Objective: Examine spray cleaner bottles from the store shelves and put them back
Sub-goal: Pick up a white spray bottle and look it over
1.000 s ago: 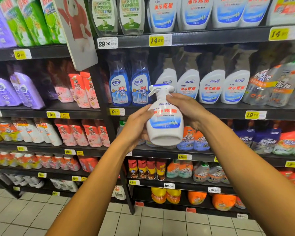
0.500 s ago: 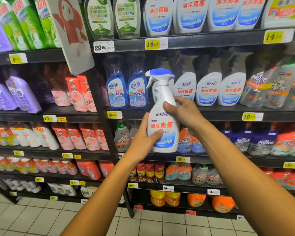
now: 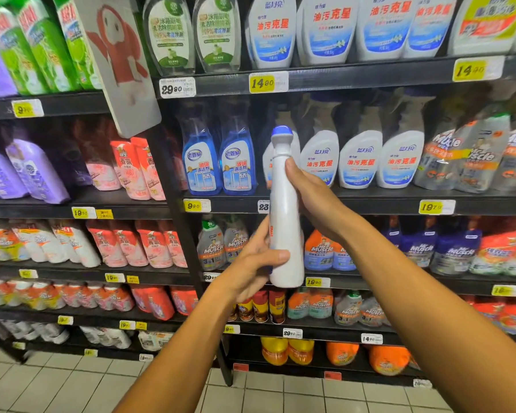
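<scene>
I hold a white spray cleaner bottle [image 3: 285, 222] with a blue trigger head upright in front of the shelves, its narrow side turned toward me. My left hand [image 3: 251, 266] grips its lower body, thumb across the front near the base. My right hand [image 3: 313, 195] grips the upper body just below the neck. Behind it, on the second shelf, stands a row of matching white spray bottles [image 3: 359, 158].
Two blue glass-cleaner bottles [image 3: 218, 162] stand left of the gap on that black shelf [image 3: 370, 201]. Grey Mr Muscle bottles [image 3: 471, 156] fill the right end. Pouches and more bottles crowd the shelves above, below and left. A card sign [image 3: 119, 58] juts out above. Tiled floor lies below.
The bottle was tipped with its base toward me, then came upright showing its label. Now it has rotated so its narrow side faces me, with both hands still on it.
</scene>
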Demonstrator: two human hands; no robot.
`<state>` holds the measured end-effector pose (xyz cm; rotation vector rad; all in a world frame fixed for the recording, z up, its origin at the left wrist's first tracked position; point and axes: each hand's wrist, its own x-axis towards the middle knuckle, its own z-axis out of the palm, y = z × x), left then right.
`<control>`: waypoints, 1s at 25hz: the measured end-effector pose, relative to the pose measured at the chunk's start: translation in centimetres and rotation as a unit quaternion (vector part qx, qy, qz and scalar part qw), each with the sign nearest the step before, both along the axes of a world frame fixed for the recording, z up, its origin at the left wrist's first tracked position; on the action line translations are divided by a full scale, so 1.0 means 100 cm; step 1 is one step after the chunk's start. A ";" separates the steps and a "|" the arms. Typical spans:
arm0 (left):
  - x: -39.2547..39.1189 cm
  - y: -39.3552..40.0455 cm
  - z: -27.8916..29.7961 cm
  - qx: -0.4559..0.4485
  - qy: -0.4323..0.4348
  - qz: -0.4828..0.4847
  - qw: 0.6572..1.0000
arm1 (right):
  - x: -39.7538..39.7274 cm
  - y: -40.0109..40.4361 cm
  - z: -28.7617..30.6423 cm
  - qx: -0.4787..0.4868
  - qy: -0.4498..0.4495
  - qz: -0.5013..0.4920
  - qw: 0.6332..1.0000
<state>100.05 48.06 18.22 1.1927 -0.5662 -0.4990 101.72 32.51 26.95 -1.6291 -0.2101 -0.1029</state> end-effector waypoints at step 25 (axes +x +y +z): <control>-0.013 0.010 -0.017 -0.201 0.222 -0.051 0.953 | -0.008 0.006 -0.002 0.190 0.077 0.072 0.976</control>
